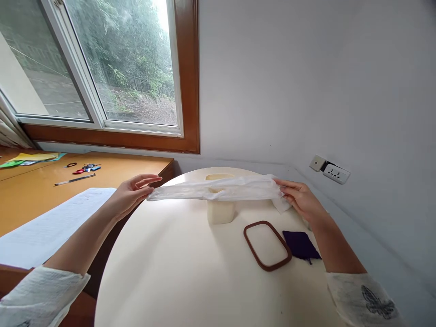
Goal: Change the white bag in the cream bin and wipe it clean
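Note:
A white, see-through plastic bag [235, 187] is stretched sideways in a long flat strip between my hands. My left hand [131, 193] grips its left end near the thumb, with the upper fingers extended. At the other end, my right hand [299, 197] pinches the bag between thumb and fingers, and a loose corner hangs below. Behind and under the strip stands a small cream bin [221, 212], its middle partly hidden by the plastic. A brown rounded-rectangular ring [250, 247] lies flat nearer to me, beside a dark purple piece of cloth [301, 245].
The round cream table [163, 272] bears these things. To the left, a wooden desk [136, 168] holds paper sheets [57, 227], a pen [75, 180], keys [89, 168] and coloured papers [32, 157]. A window and a wall with sockets [336, 173] stand behind.

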Demonstrator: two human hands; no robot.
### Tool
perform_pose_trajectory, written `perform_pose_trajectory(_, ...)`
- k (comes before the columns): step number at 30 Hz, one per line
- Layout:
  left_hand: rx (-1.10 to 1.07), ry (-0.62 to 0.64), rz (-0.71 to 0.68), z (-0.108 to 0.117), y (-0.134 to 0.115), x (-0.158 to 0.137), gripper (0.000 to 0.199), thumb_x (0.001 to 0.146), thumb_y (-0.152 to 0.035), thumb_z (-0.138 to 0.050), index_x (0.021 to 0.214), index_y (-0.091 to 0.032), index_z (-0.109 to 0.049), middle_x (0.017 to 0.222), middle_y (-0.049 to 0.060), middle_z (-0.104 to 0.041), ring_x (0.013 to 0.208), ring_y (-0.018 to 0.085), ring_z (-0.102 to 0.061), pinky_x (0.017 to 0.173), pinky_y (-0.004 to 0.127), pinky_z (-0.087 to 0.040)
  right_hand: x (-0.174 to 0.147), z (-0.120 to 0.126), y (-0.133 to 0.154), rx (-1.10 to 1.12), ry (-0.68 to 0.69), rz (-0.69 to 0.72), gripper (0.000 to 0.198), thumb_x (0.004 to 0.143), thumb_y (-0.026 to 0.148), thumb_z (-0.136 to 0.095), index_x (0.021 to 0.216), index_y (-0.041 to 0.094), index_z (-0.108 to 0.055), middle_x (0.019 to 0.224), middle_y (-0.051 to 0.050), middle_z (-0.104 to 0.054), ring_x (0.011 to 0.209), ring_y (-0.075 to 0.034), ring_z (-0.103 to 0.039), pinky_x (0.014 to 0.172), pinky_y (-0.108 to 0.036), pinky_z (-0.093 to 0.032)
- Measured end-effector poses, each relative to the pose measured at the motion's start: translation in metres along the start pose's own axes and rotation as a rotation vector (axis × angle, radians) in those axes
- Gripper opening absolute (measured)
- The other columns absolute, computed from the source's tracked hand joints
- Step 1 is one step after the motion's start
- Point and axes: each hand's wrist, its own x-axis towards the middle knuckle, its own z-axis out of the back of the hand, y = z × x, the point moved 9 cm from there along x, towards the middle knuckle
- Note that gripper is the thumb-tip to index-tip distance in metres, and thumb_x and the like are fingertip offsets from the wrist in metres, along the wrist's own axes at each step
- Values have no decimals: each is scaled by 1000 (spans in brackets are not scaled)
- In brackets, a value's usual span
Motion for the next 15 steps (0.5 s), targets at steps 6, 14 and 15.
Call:
perform_pose_trajectory(6,244,-246,-197,10,-62,10,33,62,-17,-65,95,-16,-62,112,6,-62,59,6,-50,60,22,-42,13,15,47,-192,-272,198,20,64,15,-53,75,21,-68,84,-2,-67,58,-11,-59,57,-26,-50)
perform_pose_trajectory(14,486,-406,-399,6,-135,26,36,61,-11,-58,97,-12,-62,98,6,-64,52,6,-49,44,17,-29,20,22,132,-798,-512,402,15,65,13,-53,65,21,-65,62,0,-60,57,-13,-53,60,-28,-43)
perform_pose_trajectory(15,426,-417,-399,8,-138,30,36,61,-9,-59,97,-11,-62,92,6,-64,53,6,-48,46,17,-31,23,25,136,-737,-516,378,14,65,13,-53,62,20,-64,58,1,-58,55,-13,-52,56,-27,-41)
